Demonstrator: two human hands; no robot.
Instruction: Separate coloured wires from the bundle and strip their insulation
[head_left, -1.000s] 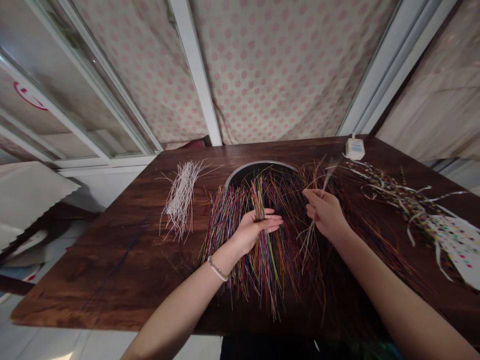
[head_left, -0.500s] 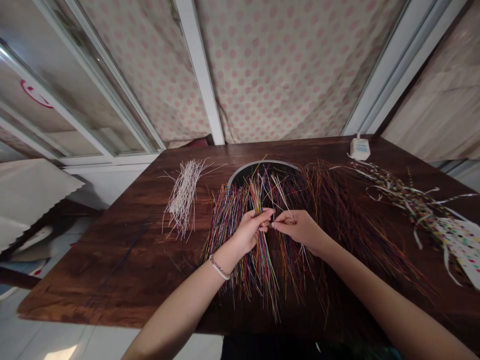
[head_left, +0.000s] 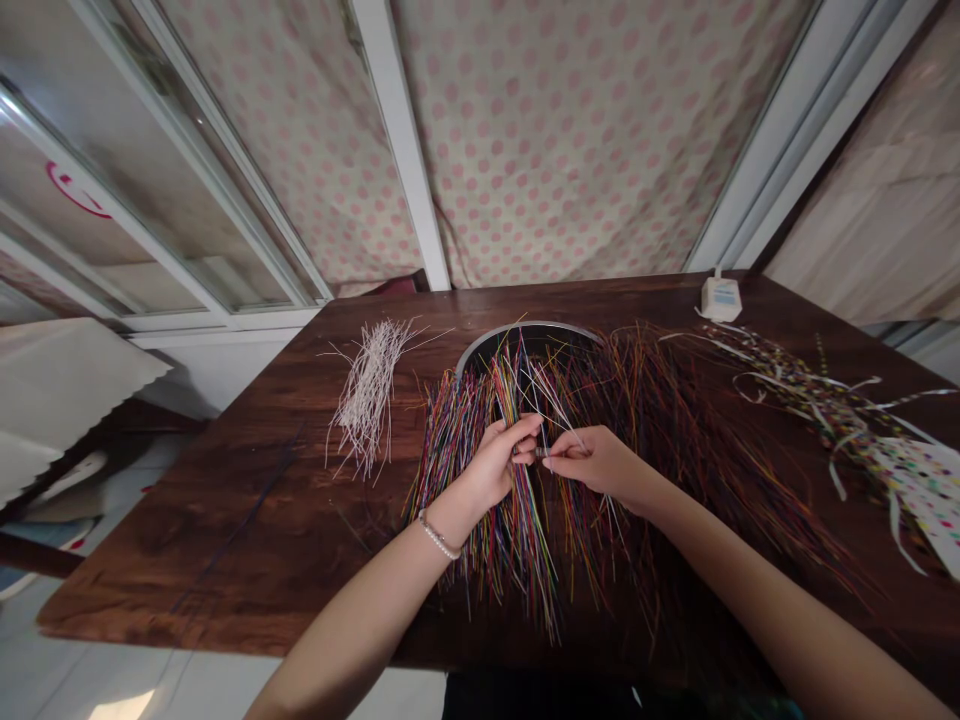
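Observation:
My left hand (head_left: 508, 455) is closed around an upright bundle of thin multicoloured wires (head_left: 532, 545), its thumb on top. My right hand (head_left: 589, 458) is beside it, pinching thin white wires (head_left: 556, 408) between thumb and fingers. The fingertips of both hands almost meet, and a white strand runs between them. Below and around the hands many loose coloured wires (head_left: 450, 430) lie over a round dark tray (head_left: 491, 343) with a grey rim. Exactly how the strand passes round the bundle is too fine to make out.
A pile of white wires (head_left: 366, 390) lies on the dark wooden table (head_left: 255, 480) at the left. Reddish-brown wires (head_left: 697, 450) spread out on the right. Farther right are a dotted ribbon bundle (head_left: 810, 395) and a small white box (head_left: 721, 297) near the back edge.
My right hand has shifted slightly down, still pinching white wire. White strands now stand crossed above the fingers. My left hand keeps its hold, and the bundle's top leans a little left.

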